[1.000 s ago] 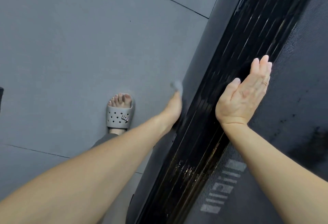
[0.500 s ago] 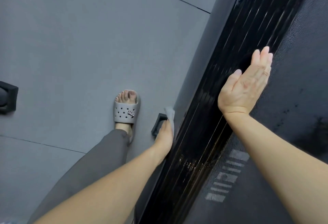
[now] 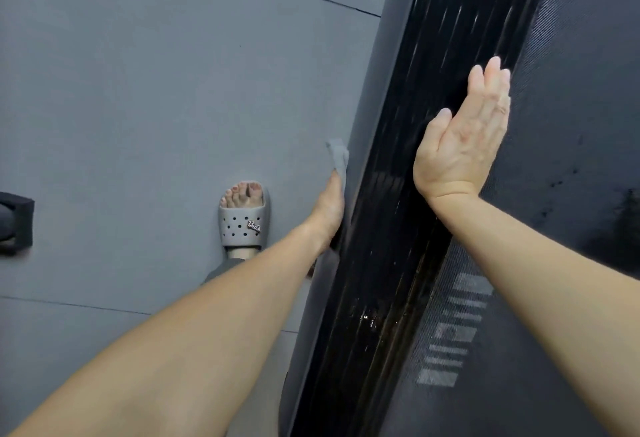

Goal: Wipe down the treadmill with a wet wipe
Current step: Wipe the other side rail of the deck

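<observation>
Wipe (image 3: 337,156) of crumpled grey wet cloth lay pressed against the treadmill's (image 3: 367,90) matte grey outer side under the left hand's (image 3: 328,216) straight fingers, while the right hand (image 3: 462,140), fingers straight and together, rested edgewise beside its glossy black rail (image 3: 391,228).
</observation>
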A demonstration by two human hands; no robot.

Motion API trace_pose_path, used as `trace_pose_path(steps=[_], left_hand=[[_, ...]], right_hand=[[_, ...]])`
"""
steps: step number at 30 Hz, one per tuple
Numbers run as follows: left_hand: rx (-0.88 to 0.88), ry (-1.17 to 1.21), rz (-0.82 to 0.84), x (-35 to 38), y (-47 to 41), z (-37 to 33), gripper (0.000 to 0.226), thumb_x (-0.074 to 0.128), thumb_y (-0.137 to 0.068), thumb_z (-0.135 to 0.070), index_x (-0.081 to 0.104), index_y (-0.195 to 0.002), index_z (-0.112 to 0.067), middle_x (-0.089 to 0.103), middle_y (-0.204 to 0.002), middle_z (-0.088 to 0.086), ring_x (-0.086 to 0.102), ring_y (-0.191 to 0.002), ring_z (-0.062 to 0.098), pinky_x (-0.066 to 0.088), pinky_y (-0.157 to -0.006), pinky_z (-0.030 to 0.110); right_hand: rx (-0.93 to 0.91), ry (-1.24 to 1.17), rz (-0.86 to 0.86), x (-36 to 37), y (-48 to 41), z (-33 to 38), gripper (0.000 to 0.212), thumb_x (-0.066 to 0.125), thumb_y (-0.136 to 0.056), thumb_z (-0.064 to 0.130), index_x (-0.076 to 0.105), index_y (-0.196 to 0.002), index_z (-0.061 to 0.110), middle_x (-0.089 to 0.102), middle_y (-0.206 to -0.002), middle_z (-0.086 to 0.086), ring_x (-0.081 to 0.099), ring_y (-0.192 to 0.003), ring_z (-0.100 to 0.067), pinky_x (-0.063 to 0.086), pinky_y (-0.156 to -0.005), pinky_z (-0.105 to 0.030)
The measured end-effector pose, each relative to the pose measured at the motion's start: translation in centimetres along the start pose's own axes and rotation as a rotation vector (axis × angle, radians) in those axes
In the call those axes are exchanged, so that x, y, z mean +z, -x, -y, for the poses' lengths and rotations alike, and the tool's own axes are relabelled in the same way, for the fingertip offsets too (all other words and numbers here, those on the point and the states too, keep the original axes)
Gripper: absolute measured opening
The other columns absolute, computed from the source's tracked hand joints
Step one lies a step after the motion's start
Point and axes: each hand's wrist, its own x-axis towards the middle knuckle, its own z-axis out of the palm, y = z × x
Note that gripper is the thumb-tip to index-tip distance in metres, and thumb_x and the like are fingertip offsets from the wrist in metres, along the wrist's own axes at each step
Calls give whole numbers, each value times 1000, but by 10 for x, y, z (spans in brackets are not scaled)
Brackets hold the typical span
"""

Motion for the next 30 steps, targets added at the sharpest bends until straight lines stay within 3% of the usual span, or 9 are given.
trace_pose_path(steps=[3, 5, 10, 13, 15, 17, 21, 26, 30], left_hand=[[-168, -8, 21, -18, 44, 77, 104, 19, -74, -102, 59, -140, -31, 63, -138, 4, 62, -123, 24, 49, -108, 47], [-199, -41, -27, -29, 52, 115, 89, 23, -87, -91, 60, -136, -27, 65, -132, 4, 65, -117, 24, 53, -103, 46], [-24, -168, -7, -23, 108, 105, 63, 28, -104, -67, 70, -117, -21, 78, -102, 1, 73, -77, 11, 57, -58, 21], [335, -277, -74, 11, 112, 45, 52, 28, -109, -53, 45, -150, -24, 59, -139, 0, 61, -122, 19, 52, -88, 28], [587, -487, -221, 36, 105, 5, 59, 31, -110, -38, 12, -163, -23, 29, -164, 5, 33, -148, 25, 33, -117, 40], [727, -842, -366, 52, 81, -10, 71, 34, -109, -36, -6, -163, -17, 0, -171, 10, 6, -157, 27, 12, -127, 46], [989, -1476, -605, 44, 74, 63, 73, 25, -108, -42, -3, -162, -2, -9, -170, 18, -9, -158, 31, -1, -128, 46], [1207, -1847, -247, -18, 135, 200, 74, 33, -109, -44, 9, -161, 1, 0, -170, 20, -3, -158, 33, 15, -126, 50], [1320, -1855, -246, 3, 104, 149, 77, 38, -104, -51, 19, -162, -4, 10, -170, 17, 5, -158, 30, 10, -128, 49]], right_hand=[[10, -9, 16, -1, -4, 2, 61, 30, -98, 22, 29, -157, 4, 19, -168, -12, 13, -157, -30, 9, -128, -45], [24, 7, 54, -1, -6, 5, 62, 26, -99, 23, 26, -158, 5, 17, -169, -12, 11, -157, -31, 9, -128, -44], [52, -195, 219, -41, 19, 1, 56, 31, -107, 26, 25, -159, 7, 17, -169, -9, 13, -157, -24, 12, -128, -40], [109, -371, 262, -80, 82, -11, 52, 33, -109, 23, 29, -159, 9, 24, -168, -5, 21, -154, -18, 16, -126, -33], [153, -483, 320, -94, 135, -25, 51, 35, -109, 19, 30, -158, 10, 28, -166, -3, 24, -153, -14, 17, -123, -24], [202, -593, 361, -97, 175, -38, 49, 36, -109, 17, 34, -157, 11, 35, -163, 0, 30, -149, -9, 19, -120, -17], [381, -630, 263, -91, 207, -65, 44, 38, -108, 21, 50, -148, 10, 55, -146, 0, 48, -137, -11, 33, -119, -27], [475, -711, 235, -93, 224, -69, 46, 39, -103, 27, 55, -144, 12, 61, -140, -1, 55, -132, -14, 39, -117, -41], [399, -794, 242, -90, 232, -66, 39, 40, -108, 13, 55, -144, 10, 59, -142, 0, 53, -133, -10, 38, -118, -36]])
